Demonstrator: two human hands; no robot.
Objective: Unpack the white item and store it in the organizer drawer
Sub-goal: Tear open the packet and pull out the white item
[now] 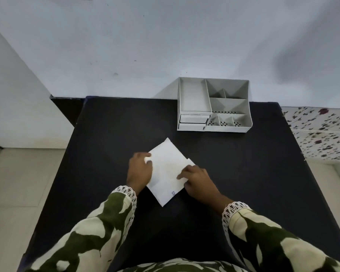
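Note:
A white envelope-like packet [166, 169] lies flat and turned like a diamond on the black table [106, 134], with small blue writing near its lower corner. My left hand [139, 170] grips its left edge. My right hand [197, 183] pinches its right corner, where a second white layer sticks out. The grey organizer [214, 105] stands at the table's far edge, beyond the packet and to the right. Its two small drawers [192, 122] sit stacked at its front left and look pushed in.
The organizer has a long tray on the left and several small compartments on the right. A white wall rises just behind the table. A floral cloth [322, 132] lies off the table's right side. Tiled floor [18, 183] shows on the left.

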